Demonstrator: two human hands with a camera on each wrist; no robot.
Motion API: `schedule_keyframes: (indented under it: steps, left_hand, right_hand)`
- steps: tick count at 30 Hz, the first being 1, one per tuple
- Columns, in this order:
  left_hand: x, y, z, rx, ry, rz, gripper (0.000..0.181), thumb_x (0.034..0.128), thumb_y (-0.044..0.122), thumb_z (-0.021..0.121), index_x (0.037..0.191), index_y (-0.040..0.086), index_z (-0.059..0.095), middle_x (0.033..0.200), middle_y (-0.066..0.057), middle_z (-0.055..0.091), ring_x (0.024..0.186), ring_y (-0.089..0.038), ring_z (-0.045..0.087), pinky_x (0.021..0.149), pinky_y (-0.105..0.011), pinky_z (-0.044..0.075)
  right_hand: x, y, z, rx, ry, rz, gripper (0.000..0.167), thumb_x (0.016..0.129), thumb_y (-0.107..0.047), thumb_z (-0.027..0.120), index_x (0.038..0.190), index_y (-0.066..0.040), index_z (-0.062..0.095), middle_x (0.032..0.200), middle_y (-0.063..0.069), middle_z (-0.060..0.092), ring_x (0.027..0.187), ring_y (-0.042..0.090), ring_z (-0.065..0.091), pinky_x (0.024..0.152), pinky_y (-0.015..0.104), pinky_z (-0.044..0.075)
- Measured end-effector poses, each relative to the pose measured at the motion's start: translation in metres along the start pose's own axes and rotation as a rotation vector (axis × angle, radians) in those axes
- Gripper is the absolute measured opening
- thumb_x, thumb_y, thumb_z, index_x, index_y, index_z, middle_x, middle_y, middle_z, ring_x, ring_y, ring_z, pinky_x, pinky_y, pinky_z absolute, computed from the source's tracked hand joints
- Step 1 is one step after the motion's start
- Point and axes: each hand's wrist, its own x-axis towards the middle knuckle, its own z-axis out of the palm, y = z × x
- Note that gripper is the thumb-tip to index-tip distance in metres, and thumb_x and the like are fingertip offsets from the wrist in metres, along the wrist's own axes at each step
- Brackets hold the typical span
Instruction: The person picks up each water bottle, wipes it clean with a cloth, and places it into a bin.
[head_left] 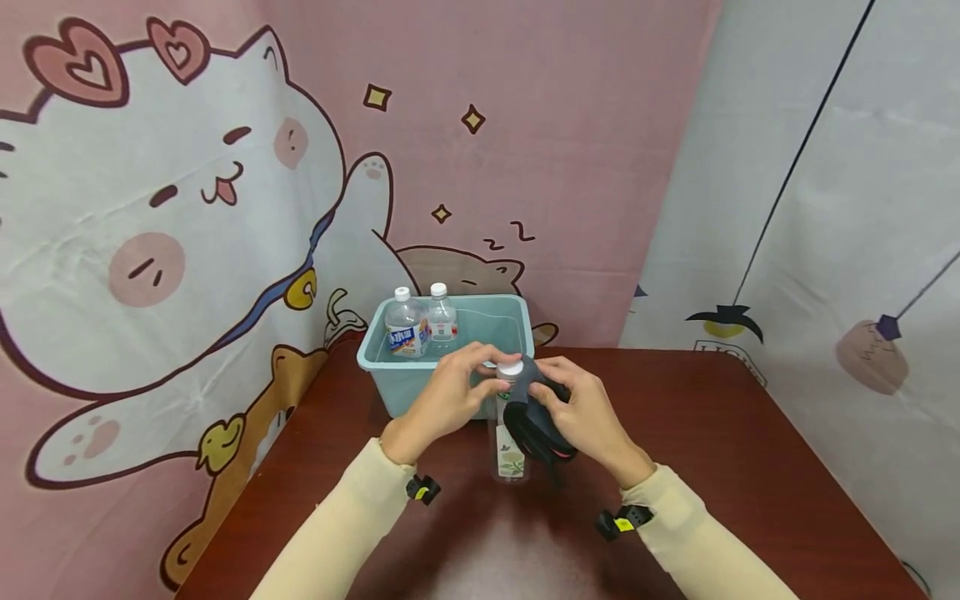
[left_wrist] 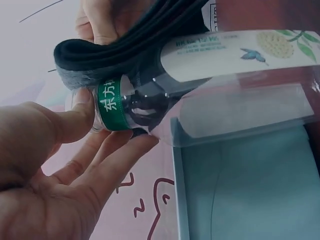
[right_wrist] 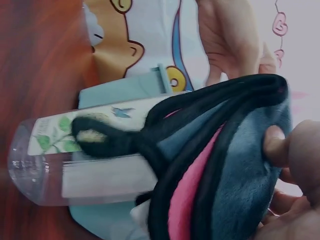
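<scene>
A clear plastic bottle [head_left: 511, 457] with a white cap and a pale leaf-patterned label stands upright between the hands. My left hand [head_left: 447, 390] holds it at the top, thumb and fingers on either side of the neck with its green band [left_wrist: 110, 104]. In my right hand [head_left: 590, 410] is a folded dark grey cloth [right_wrist: 245, 165] with black edging, a pink inner side and a black loop [right_wrist: 102, 137]. The cloth lies against the bottle's neck and shoulder, covering part of them. Whether the bottle's base touches the table cannot be told.
Behind the hands, a light blue plastic bin [head_left: 487, 325] stands on the brown table [head_left: 720, 467]. Inside it are two capped clear bottles, one with a blue label [head_left: 407, 337], the other with a white and red one [head_left: 442, 321]. A cartoon-printed curtain [head_left: 570, 167] hangs behind.
</scene>
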Motion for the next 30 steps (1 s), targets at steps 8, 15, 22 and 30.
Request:
schedule_keyframes:
  steps: [8,15,22,30]
  left_hand:
    - [0.003,-0.001,-0.003,0.000,0.005,0.036,0.043,0.1028,0.003,0.087,0.144,0.015,0.083,0.127,-0.011,0.081,0.108,-0.027,0.083,0.092,-0.032,0.071]
    - [0.003,-0.002,-0.002,-0.010,-0.002,0.023,0.041,0.1034,0.004,0.086,0.143,0.014,0.083,0.129,-0.010,0.082,0.107,-0.026,0.082,0.090,-0.026,0.068]
    - [0.002,-0.002,0.000,-0.036,-0.017,0.013,0.041,0.1033,0.008,0.087,0.144,0.012,0.082,0.128,-0.009,0.081,0.106,-0.026,0.084,0.090,-0.032,0.070]
    - [0.004,-0.003,-0.001,-0.033,-0.021,0.024,0.041,0.1038,0.010,0.087,0.144,0.013,0.081,0.130,-0.008,0.081,0.108,-0.025,0.083,0.093,-0.030,0.069]
  right_hand:
    - [-0.004,0.004,0.013,0.022,-0.037,0.001,0.050,0.110,-0.022,0.084,0.157,-0.008,0.073,0.154,0.009,0.076,0.141,0.034,0.075,0.113,0.059,0.065]
    - [-0.004,0.002,0.011,-0.046,-0.026,-0.006,0.048,0.101,-0.016,0.093,0.146,-0.006,0.081,0.139,0.010,0.083,0.126,0.031,0.082,0.105,0.056,0.070]
    - [-0.007,0.004,0.002,-0.113,-0.069,-0.015,0.040,0.093,-0.014,0.099,0.131,-0.007,0.089,0.119,0.004,0.086,0.109,0.025,0.084,0.095,0.045,0.072]
    - [-0.015,0.016,-0.004,-0.107,-0.105,-0.003,0.038,0.089,-0.011,0.101,0.126,-0.009,0.091,0.113,-0.001,0.085,0.097,0.015,0.082,0.081,0.025,0.068]
